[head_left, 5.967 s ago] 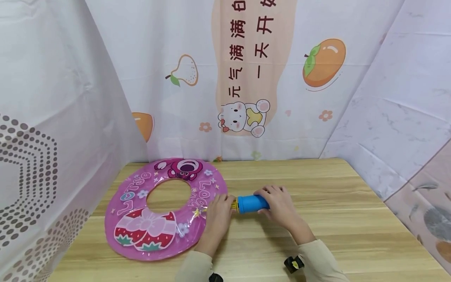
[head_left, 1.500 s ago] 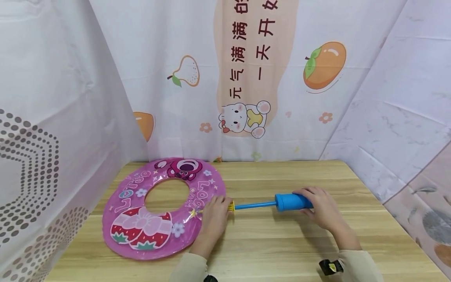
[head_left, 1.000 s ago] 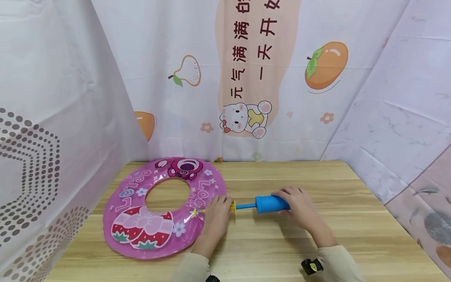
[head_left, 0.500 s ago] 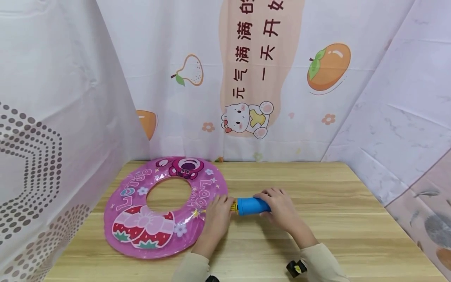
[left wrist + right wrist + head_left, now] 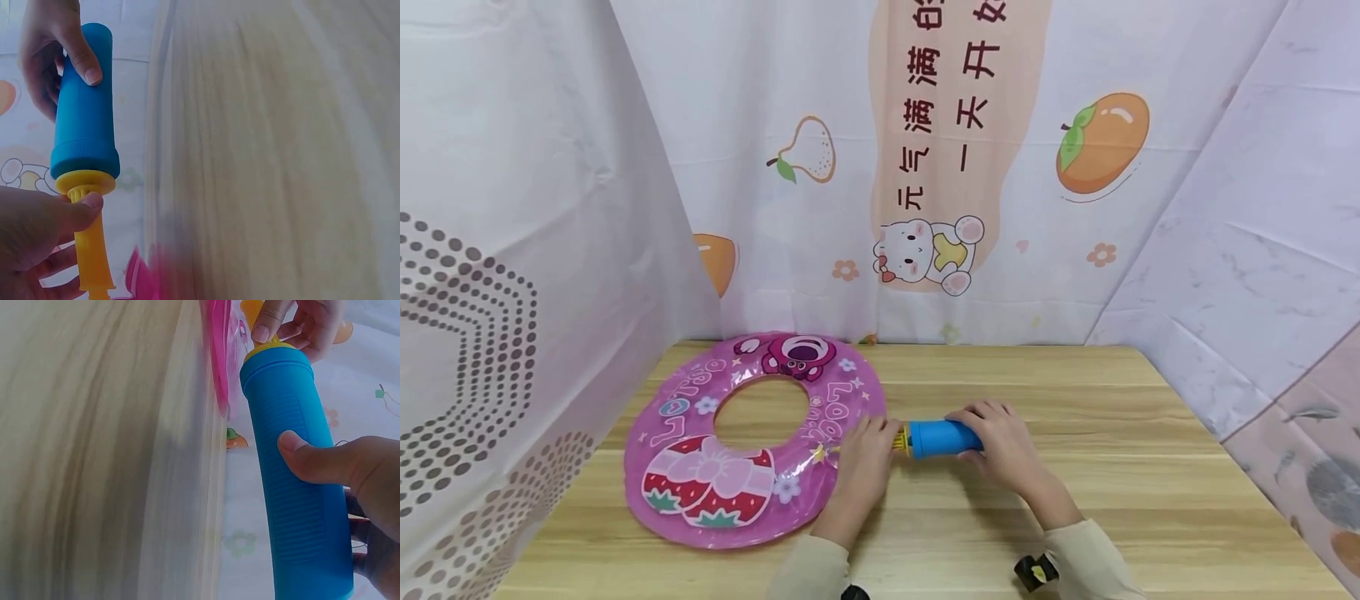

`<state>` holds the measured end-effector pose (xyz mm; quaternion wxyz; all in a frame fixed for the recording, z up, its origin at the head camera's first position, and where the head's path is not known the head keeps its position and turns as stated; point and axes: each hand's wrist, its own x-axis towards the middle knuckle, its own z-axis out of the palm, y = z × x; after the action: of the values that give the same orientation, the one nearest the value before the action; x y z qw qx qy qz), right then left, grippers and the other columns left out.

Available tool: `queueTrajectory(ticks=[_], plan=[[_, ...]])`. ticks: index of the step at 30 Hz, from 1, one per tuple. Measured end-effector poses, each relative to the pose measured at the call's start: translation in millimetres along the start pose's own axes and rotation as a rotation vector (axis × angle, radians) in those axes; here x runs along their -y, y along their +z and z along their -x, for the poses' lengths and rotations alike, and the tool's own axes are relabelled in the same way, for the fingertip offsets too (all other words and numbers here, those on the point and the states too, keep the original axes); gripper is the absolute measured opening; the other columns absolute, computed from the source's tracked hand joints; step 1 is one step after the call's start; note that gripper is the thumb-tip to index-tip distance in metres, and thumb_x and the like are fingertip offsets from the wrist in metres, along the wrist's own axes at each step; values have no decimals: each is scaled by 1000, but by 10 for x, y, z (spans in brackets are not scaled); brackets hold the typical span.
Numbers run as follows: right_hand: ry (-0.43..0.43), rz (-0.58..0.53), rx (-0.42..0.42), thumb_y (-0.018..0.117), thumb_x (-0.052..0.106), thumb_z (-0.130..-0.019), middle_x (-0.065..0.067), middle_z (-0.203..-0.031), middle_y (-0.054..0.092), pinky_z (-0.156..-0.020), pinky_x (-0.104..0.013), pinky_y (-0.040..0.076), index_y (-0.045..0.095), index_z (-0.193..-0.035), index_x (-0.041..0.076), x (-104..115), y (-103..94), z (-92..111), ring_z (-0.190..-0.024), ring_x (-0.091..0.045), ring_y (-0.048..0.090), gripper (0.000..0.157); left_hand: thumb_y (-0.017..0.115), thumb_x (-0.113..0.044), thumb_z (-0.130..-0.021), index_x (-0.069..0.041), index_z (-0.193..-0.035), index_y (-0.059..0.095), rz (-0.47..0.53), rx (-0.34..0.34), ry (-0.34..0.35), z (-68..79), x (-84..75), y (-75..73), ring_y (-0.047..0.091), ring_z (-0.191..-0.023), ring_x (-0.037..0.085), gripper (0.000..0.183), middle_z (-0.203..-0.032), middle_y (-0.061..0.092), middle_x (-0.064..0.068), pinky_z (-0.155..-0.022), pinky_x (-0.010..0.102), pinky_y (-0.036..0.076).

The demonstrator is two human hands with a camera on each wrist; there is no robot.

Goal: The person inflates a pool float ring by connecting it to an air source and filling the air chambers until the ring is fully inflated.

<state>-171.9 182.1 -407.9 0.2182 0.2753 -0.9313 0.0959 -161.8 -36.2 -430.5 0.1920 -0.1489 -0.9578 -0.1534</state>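
Note:
A hand air pump [image 5: 936,439] with a blue barrel and yellow nozzle end lies level over the table, its barrel pushed up against the yellow collar. My right hand [image 5: 1003,446] grips the blue barrel [image 5: 300,487], thumb across its ribbed side. With thumb and fingers my left hand [image 5: 867,458] pinches the yellow nozzle piece [image 5: 90,244] just below the collar. To the left lies a pink inflatable swim ring [image 5: 662,492] printed with a bear, strawberries and letters. The nozzle's thin tip points to the ring's right side; the left hand partly hides where they meet.
The wooden table [image 5: 1120,467] spreads out to the right and in front of the hands. A printed white curtain [image 5: 805,250] hangs along its back edge, and more cloth stands at both sides.
Over the last seconds my right hand drew the blue barrel out to the right, baring a thin blue rod, then pushed it back to the collar. My left hand stayed at the nozzle.

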Motion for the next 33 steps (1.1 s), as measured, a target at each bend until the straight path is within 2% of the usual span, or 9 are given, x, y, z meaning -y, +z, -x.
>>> queueTrajectory(ticks=[7, 18, 27, 33], plan=[[40, -14, 4, 91, 17, -64, -8, -107, 69, -90, -56, 52, 68, -114, 17, -141, -79, 132, -105, -33, 63, 55, 80, -22, -75, -16, -110, 70, 8, 21, -9, 10, 4, 16, 63, -98, 22, 37, -103, 71, 4, -84, 38, 56], [89, -12, -9, 91, 12, -62, -11, -107, 69, -87, -59, 52, 68, -115, 15, -482, -277, 407, -102, -35, 64, 58, 79, -25, -76, -16, -111, 70, 16, 13, 1, 24, 29, 32, 64, -98, 23, 37, -106, 72, 4, -85, 39, 56], [77, 29, -51, 93, 8, -57, -11, -103, 70, -84, -59, 52, 68, -113, 12, -690, -439, 573, -98, -36, 65, 62, 81, -22, -75, -15, -111, 70, 22, 6, 5, 39, 19, 37, 64, -97, 23, 39, -105, 72, 5, -87, 39, 55], [66, 66, -65, 93, 8, -55, -11, -104, 70, -83, -58, 52, 68, -114, 13, -715, -490, 592, -97, -36, 65, 64, 81, -21, -74, -16, -110, 71, 21, -9, -8, 26, -7, 19, 64, -96, 23, 38, -104, 72, 4, -84, 38, 56]])
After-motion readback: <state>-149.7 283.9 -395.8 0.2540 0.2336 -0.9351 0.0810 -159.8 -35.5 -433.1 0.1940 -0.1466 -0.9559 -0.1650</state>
